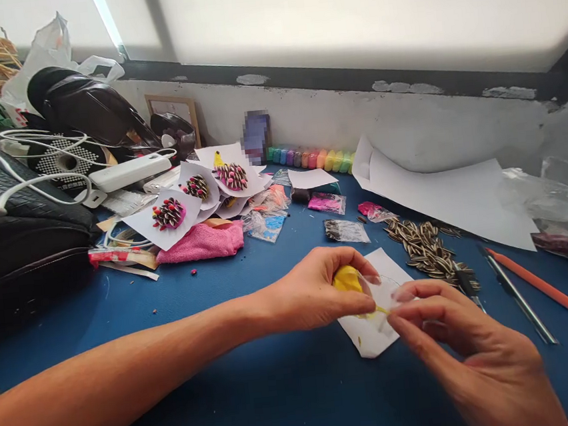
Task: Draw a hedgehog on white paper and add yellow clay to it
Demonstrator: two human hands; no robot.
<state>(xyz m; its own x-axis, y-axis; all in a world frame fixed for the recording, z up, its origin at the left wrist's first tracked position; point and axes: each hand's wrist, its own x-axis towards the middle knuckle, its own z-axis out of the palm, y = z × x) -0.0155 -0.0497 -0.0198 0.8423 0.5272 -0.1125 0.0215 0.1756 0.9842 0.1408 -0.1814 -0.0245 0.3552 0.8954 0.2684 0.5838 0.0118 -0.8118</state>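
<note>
My left hand (316, 290) is closed round a lump of yellow modelling clay (347, 280) that sits partly in clear plastic wrap. A thin yellow strand runs from it to the fingertips of my right hand (457, 337), which are pinched together on its end. Beneath both hands lies a small white sheet of paper (372, 346) with a pencil line and a few specks on it. Striped sunflower seeds (422, 246) form a loose pile just beyond my right hand.
Clay pieces stuck with seeds (168, 214) rest on papers at the back left, by a pink towel (201, 241). An orange tool (536, 279) and a metallic rod (520, 294) lie at the right. Coloured clay packs (309, 159) line the wall. A black bag (24, 231) stands left.
</note>
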